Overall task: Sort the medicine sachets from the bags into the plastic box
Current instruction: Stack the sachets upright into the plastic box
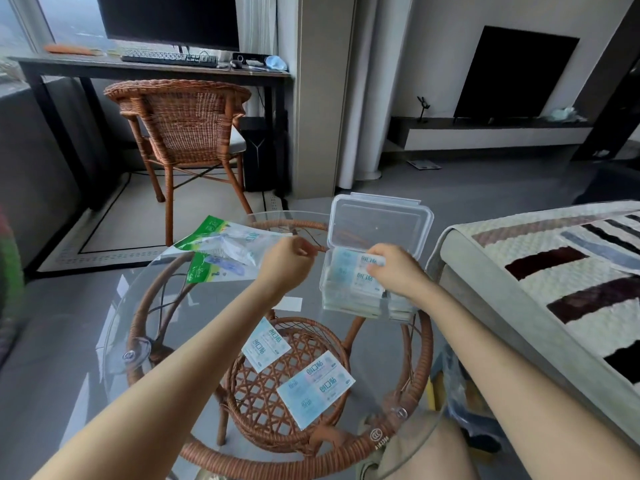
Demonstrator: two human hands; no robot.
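A clear plastic box (403, 311) stands on the round glass table (194, 306), its lid (379, 223) open and upright. Pale blue sachets lie inside it. My right hand (394, 268) is over the box and pinches a sachet (375, 260) at the top of the stack. My left hand (285, 263) hovers left of the box, fingers loosely curled, nothing in it. Two green-and-clear bags (221, 249) lie at the table's far left. One loose sachet (266, 344) and a wider strip of sachets (317, 388) lie on the glass near me.
The glass top rests on a rattan frame (277, 455). A bed with a striped cover (561, 296) borders the table on the right. A rattan chair (187, 133) and a desk (149, 69) with a monitor stand beyond the table.
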